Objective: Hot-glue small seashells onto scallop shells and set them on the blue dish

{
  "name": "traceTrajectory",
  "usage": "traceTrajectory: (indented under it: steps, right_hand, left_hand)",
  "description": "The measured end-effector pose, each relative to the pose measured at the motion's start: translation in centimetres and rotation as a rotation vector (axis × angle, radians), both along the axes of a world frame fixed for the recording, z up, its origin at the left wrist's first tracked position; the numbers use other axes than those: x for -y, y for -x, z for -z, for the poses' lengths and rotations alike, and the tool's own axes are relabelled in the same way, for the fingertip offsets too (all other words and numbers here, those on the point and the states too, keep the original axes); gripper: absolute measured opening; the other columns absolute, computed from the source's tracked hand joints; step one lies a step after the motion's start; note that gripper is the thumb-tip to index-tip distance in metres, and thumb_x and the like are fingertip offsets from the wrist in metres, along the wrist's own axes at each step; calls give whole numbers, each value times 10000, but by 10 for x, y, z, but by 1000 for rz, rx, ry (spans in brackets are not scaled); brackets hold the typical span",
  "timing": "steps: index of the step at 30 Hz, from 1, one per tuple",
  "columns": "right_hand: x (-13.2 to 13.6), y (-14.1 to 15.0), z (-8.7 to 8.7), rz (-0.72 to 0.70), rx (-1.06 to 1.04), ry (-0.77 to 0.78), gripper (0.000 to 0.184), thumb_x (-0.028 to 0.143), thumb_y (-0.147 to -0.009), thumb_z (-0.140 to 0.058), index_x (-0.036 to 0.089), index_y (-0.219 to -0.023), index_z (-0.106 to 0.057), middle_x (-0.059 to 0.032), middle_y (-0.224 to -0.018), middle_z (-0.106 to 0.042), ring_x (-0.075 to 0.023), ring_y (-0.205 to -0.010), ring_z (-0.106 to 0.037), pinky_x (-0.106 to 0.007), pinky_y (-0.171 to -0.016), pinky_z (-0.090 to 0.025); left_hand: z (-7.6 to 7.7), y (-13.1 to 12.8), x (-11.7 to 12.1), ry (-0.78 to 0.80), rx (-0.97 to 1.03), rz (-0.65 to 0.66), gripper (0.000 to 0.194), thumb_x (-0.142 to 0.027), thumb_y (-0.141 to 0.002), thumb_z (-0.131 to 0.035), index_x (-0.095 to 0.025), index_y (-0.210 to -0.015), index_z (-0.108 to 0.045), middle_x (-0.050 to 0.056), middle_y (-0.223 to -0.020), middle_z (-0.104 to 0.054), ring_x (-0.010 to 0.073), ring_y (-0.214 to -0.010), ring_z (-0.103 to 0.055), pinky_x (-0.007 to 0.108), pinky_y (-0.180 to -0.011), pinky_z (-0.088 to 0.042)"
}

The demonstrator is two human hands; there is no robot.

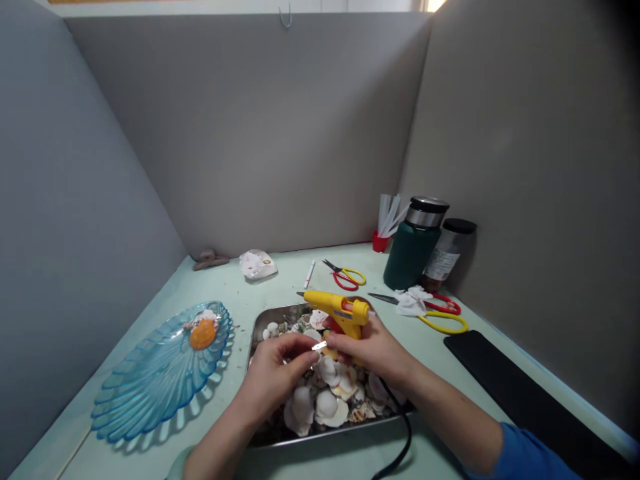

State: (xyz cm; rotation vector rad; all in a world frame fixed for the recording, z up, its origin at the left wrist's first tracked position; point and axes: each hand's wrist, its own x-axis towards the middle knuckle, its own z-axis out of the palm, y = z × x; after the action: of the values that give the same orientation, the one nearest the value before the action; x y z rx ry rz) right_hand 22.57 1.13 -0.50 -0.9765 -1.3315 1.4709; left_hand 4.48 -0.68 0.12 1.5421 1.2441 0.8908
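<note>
A yellow hot glue gun [325, 303] is in my right hand [375, 347], its nozzle pointing left over the tray. Between the thumb and fingers of my left hand [277, 367] is a small shiny metal strip [319, 345] that seems to have holes; its exact kind is too small to tell. My right thumb reaches the strip's other end. Both hands are above a metal tray [295, 440] filled with seashells [327, 407]. From the gun a black cord [407, 440] hangs over the tray's front edge.
A blue shell-shaped glass dish [155, 380] holding an orange shell [203, 335] lies at left. Behind are a crumpled packet [257, 265], a white pen [309, 274] and scissors [350, 277]. Larger scissors [445, 320], a green bottle [413, 253] and a black slab [520, 393] stand or lie at right.
</note>
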Motion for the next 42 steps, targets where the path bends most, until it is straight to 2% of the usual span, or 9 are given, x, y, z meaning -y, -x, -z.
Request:
traceTrajectory:
  steps: [4,7,11,13,15,18,22,28,42]
  right_hand:
    - [0,1,5,-5,-1,-11,240,259,-698,-717,204,-907,-612,12,-736,-588,-93,-493,-507,-229,-468,-441]
    - [0,-3,4,-10,85,-69,255,321,-740,-685,197,-949,-609,-17,-791,-610,-120,-544,-535,-241,-481,-449]
    - [-1,-15,-10,41,386,-404,188,293,-794,-620,180,-943,-601,-50,-908,-628,-190,-764,-586,-292,-660,-473]
    - [-1,-21,-17,48,521,-545,115,263,-821,-579,177,-894,-598,-39,-885,-621,-182,-769,-567,-286,-683,-447]
    - [-1,-24,-22,12,592,-606,102,280,-839,-562,181,-838,-587,-21,-814,-608,-164,-711,-541,-267,-634,-424]
    - [0,-25,-23,-71,630,-662,140,309,-849,-564,186,-781,-568,-9,-753,-596,-154,-672,-525,-256,-599,-400]
    - [0,-21,-18,-140,663,-727,75,218,-830,-563,187,-891,-594,-28,-839,-648,-169,-727,-565,-266,-638,-405]
    - [-3,-20,-6,-141,748,-820,279,133,-746,-565,180,-1020,-584,-67,-918,-668,-218,-803,-596,-301,-680,-421]
    - [-2,-17,-3,-196,771,-859,94,179,-812,-489,182,-884,-549,-48,-782,-620,-186,-698,-556,-278,-617,-373]
  left_hand:
    - [-2,3,3,-123,-129,-30,153,-290,-767,-622,-198,-814,-735,32,-811,-736,186,-760,-627,256,-696,-463]
    - [-3,7,1,-128,-139,-81,148,-301,-747,-638,-190,-774,-733,31,-754,-728,182,-707,-623,252,-655,-462]
    - [-3,15,-5,-76,-68,-198,191,-337,-673,-700,-167,-754,-732,49,-722,-722,191,-672,-618,259,-623,-467]
    - [-1,19,-8,-69,-37,-234,211,-351,-656,-711,-163,-749,-732,55,-723,-723,197,-675,-621,261,-622,-468]
    - [2,22,-11,-88,-34,-256,213,-358,-660,-710,-164,-745,-727,53,-717,-720,196,-671,-621,259,-619,-465]
    - [8,26,-14,-136,-68,-262,221,-379,-708,-674,-167,-758,-712,41,-701,-708,184,-651,-614,252,-606,-459]
    - [9,29,-14,-200,-113,-291,244,-403,-756,-631,-171,-778,-701,27,-693,-694,169,-639,-595,237,-588,-444]
    - [7,29,-14,-228,-72,-314,230,-387,-756,-638,-164,-758,-694,21,-663,-675,156,-616,-571,223,-564,-422]
    - [9,28,-15,-137,94,-342,241,-399,-685,-700,-159,-704,-691,4,-610,-655,137,-555,-547,223,-536,-410]
